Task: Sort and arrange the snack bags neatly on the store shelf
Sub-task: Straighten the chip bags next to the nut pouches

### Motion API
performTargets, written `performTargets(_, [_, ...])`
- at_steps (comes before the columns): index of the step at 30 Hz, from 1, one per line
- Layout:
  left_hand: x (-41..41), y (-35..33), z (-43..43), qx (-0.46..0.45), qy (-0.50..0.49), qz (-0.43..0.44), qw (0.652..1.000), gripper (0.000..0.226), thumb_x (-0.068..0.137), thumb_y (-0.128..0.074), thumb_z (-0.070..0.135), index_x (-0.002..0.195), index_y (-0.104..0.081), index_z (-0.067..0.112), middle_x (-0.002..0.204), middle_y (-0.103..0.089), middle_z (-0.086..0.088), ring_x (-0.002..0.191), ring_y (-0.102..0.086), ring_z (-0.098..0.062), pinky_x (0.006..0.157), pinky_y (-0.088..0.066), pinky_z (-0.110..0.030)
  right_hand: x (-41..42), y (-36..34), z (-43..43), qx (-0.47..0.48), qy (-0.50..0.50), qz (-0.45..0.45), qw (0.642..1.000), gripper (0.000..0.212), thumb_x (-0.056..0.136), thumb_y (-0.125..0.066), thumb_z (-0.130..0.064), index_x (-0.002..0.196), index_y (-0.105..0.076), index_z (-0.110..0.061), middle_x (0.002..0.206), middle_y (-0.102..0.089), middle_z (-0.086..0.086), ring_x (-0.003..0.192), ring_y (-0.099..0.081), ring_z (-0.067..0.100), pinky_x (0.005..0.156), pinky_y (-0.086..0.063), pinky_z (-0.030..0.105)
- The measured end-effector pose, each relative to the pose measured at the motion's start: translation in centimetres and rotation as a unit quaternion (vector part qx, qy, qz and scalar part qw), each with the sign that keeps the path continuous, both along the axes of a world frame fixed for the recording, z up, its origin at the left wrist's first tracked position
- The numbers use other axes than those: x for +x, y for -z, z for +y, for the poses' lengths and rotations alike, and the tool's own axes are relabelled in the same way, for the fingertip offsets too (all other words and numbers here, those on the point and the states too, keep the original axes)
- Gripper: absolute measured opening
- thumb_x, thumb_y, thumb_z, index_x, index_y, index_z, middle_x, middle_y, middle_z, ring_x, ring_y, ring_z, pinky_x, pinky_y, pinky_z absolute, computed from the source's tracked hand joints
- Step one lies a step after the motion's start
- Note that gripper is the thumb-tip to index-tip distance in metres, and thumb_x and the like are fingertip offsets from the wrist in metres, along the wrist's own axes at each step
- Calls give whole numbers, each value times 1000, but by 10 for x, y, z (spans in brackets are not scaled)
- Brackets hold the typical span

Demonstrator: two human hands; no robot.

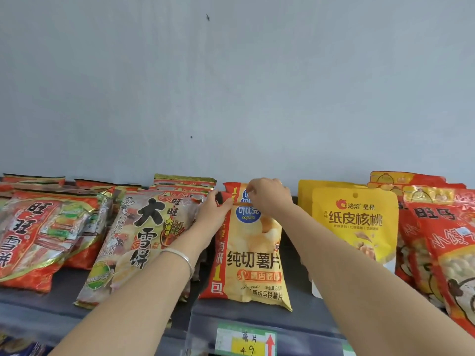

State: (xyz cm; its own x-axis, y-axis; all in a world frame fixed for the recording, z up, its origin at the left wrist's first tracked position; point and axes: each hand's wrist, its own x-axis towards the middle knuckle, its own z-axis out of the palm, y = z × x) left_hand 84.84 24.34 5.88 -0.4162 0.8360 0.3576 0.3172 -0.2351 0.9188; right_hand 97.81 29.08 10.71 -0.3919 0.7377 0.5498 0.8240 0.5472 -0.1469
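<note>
The chip bag (253, 253) stands upright in the middle of the grey shelf (61, 286), leaning back on a second bag of the same kind, whose top shows behind it. Both hands are at its top seam. The left hand (214, 211) grips the upper left corner, with the thumb in front. The right hand (267, 199) pinches the top edge with curled fingers. A thin silver bracelet (180, 255) circles the left wrist.

The left forearm crosses a cracker bag (138, 240), a crinkled, partly clear film pack lying tilted just beside the chip bag. Further left, glossy foil bags (38, 232) in red and gold lie stacked and slumped. To the right, past a gap of bare shelf, flat matte yellow walnut pouches (354, 222) stand upright. Shiny red bags (442, 247) crowd against them at the far right.

The chip bag is smooth, puffed plastic, pale yellow with a red strip down its left side. A price tag (246, 343) sits on the shelf's front edge below it. A plain grey wall (231, 86) rises behind.
</note>
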Motion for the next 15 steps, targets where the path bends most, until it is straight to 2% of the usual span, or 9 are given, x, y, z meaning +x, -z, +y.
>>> performTargets(3, [-5,-5,14,-21,34,-94,995,51,94,-49,44,139,-36,26,113,-64,-1,91,-67,-20,77,-55,-37,-7,-5,18,-39,1,-6,999,30,94,-48,-20,122,-60,-20,117,-65,6,110,-55,26,95,-47,44])
performTargets(7, [-9,-17,25,-62,72,-180,979,30,95,-46,47,107,-55,21,92,-68,-5,82,-68,-22,71,-54,-35,-14,-11,36,-94,-2,-23,995,27,92,-52,-25,115,-63,-18,111,-67,5,101,-61,24,90,-50,42])
performTargets(11, [-16,-24,42,-105,81,-214,968,36,92,-49,51,94,-59,16,92,-69,-7,78,-67,-22,67,-53,-34,-19,-17,50,-123,-22,-36,991,27,89,-55,-30,108,-67,-15,105,-69,4,96,-62,23,92,-50,46])
performTargets(15, [-23,-27,60,-105,84,-250,959,39,89,-49,57,84,-52,18,89,-66,-8,83,-67,-24,69,-54,-37,-21,-20,57,-130,-27,-40,990,30,88,-57,-37,108,-68,-18,106,-69,2,95,-63,20,91,-52,44])
